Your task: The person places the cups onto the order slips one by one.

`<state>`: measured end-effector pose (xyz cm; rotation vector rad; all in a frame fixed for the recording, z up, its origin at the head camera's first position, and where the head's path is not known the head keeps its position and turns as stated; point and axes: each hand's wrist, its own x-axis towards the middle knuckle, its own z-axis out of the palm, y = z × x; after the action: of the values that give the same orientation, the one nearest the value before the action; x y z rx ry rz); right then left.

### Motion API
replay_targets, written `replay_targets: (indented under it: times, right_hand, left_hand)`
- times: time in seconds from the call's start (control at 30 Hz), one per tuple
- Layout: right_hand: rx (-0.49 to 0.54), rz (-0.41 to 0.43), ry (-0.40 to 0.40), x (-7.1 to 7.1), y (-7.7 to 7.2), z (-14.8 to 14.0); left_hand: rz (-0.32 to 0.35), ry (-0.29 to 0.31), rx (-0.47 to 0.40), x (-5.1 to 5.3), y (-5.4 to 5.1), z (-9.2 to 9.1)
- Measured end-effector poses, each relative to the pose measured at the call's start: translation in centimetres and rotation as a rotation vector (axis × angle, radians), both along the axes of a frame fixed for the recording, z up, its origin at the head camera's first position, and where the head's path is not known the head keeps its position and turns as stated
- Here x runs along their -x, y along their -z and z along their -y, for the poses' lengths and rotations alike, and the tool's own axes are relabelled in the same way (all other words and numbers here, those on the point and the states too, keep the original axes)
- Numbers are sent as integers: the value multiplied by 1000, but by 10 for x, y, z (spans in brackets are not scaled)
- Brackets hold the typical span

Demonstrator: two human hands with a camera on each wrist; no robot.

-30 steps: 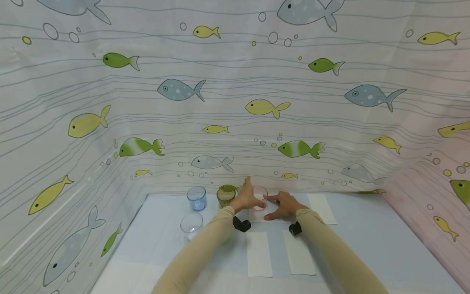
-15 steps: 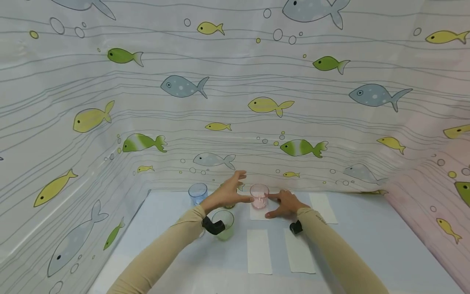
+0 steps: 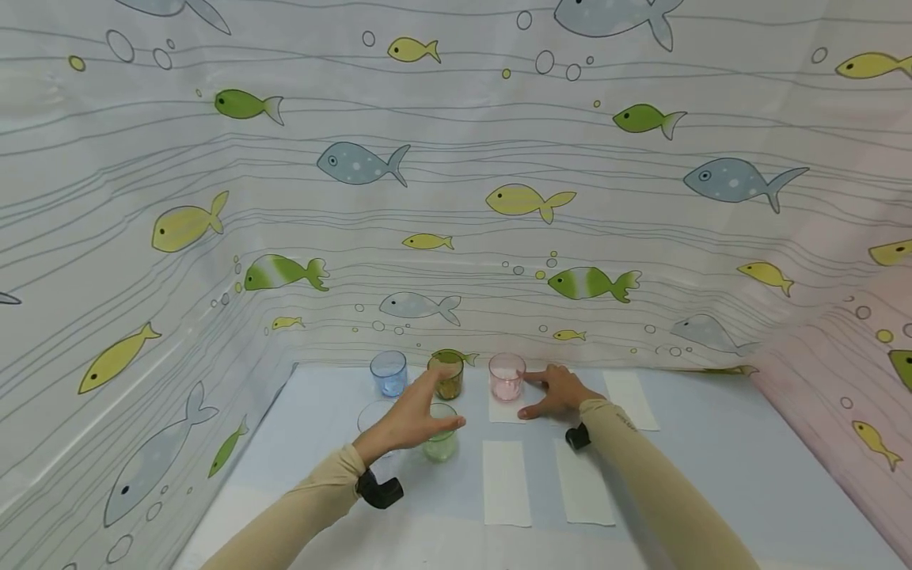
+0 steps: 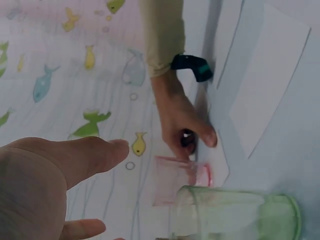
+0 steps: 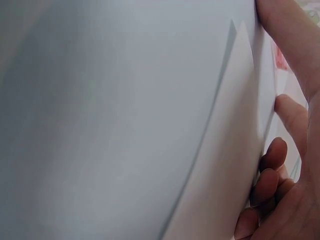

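In the head view my left hand (image 3: 408,416) hovers at the green glass (image 3: 440,447), thumb and fingers spread apart. Seen from the left wrist, a gap separates this hand (image 4: 60,165) from the green glass (image 4: 240,215). A pink glass (image 3: 507,380) stands on a white paper strip (image 3: 504,413) at the back. My right hand (image 3: 559,392) rests beside it, index finger stretched to its side and thumb apart; whether the finger touches is unclear. Behind the left hand are an amber glass (image 3: 450,388) and a clear glass (image 3: 370,418), both partly hidden.
A blue glass (image 3: 389,375) stands at the back left. Two white paper strips (image 3: 507,484) (image 3: 586,484) lie in front, and another strip (image 3: 631,400) lies beyond the right hand. A fish-patterned curtain (image 3: 470,269) encloses the pale table (image 3: 720,467) at the back and sides.
My left hand has come away from the pink glass and moved left and nearer, to the green glass. The right hand has stayed beside the pink glass.
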<state>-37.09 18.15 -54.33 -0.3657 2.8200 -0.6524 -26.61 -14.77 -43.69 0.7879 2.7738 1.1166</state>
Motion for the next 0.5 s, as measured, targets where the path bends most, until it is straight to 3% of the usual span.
replay_targets:
  times: [0.23,0.5]
  right_hand:
    - [4,-22,-17,-1,-2,0]
    - [-17,-12,-18,1,0,1]
  left_hand:
    - [-15,-102,-61,-13,27,1]
    - [-68,-232,-173,-18,55,3]
